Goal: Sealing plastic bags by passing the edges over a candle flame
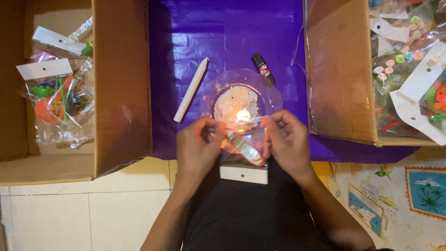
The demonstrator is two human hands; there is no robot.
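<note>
My left hand [199,144] and my right hand [287,139] pinch the two top corners of a small clear plastic bag [245,145] with a white card header at its lower end and a striped toy inside. The bag's open edge is stretched just over a small candle flame [243,114]. The flame burns on a lump of white wax [234,102] on a clear plastic dish [269,95] that rests on a purple sheet [223,37].
A white candle stick [191,89] lies left of the dish; a black lighter [263,68] lies behind it. A cardboard box [121,83] at left holds bagged toys [58,97]. Another box [341,69] at right holds several more bags. A colourful mat [399,195] lies lower right.
</note>
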